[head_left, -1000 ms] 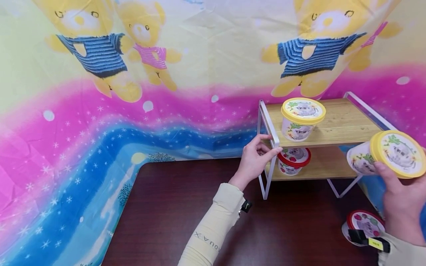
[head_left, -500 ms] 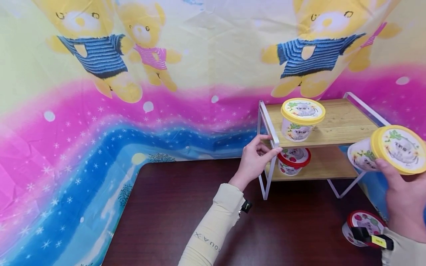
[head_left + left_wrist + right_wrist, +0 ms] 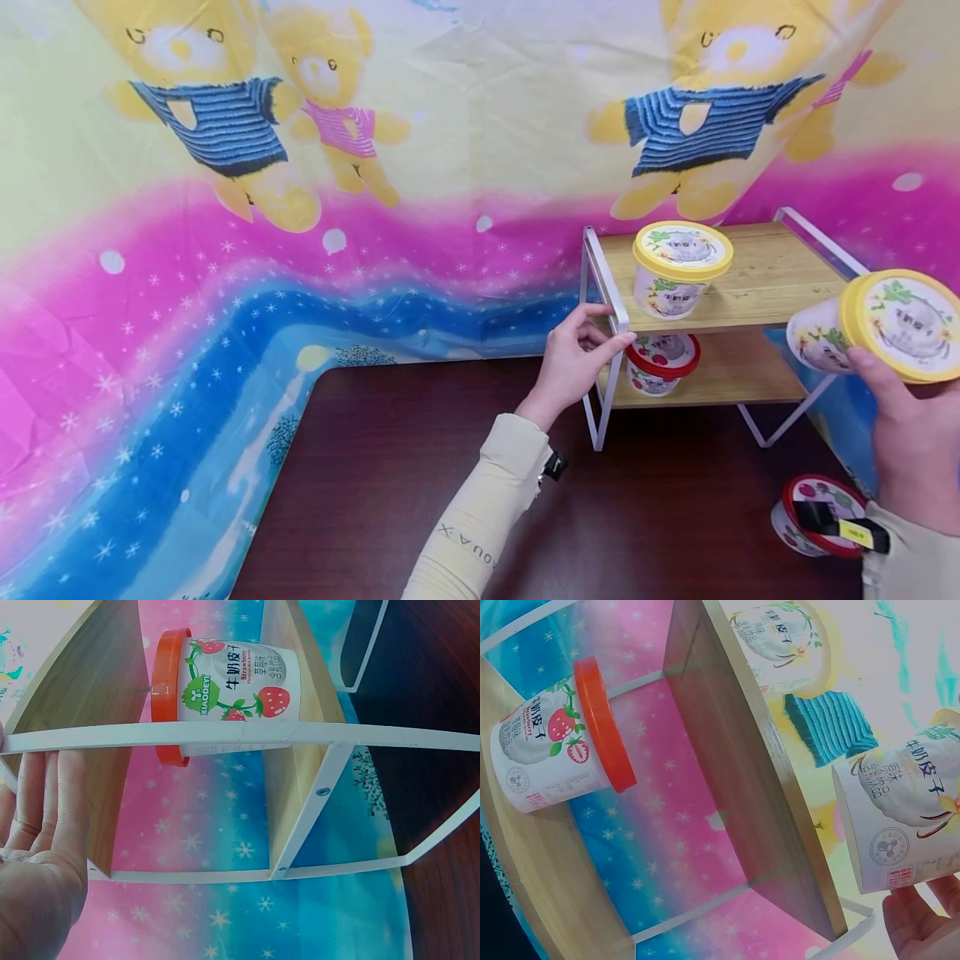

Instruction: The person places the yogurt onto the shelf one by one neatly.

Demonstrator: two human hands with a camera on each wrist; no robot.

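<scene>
My left hand (image 3: pixel 572 365) pinches the white metal side frame (image 3: pixel 617 312) of a small two-tier rack, its fingers behind the bar in the left wrist view. A tub (image 3: pixel 821 333) with a yellow lid is gripped by my right hand (image 3: pixel 915 442), tilted, beside the right front corner of the top shelf (image 3: pixel 787 275). The right wrist view shows the printed side of this held tub (image 3: pixel 907 810). Another yellow-lidded tub (image 3: pixel 671 292) stands upright at the left of the top shelf. Below it, a red-lidded strawberry tub (image 3: pixel 240 682) stands on the lower shelf (image 3: pixel 738 375).
A second red-lidded tub (image 3: pixel 798 529) stands on the dark wooden table (image 3: pixel 420 467) at the lower right, partly hidden by the strap at my right wrist. Behind the rack hangs a bright cloth (image 3: pixel 480 167) printed with bears. The rack's white legs (image 3: pixel 772 429) rest on the table.
My right hand has risen a little and shifted slightly right with the yellow-lidded tub. The left hand keeps its place on the rack's frame.
</scene>
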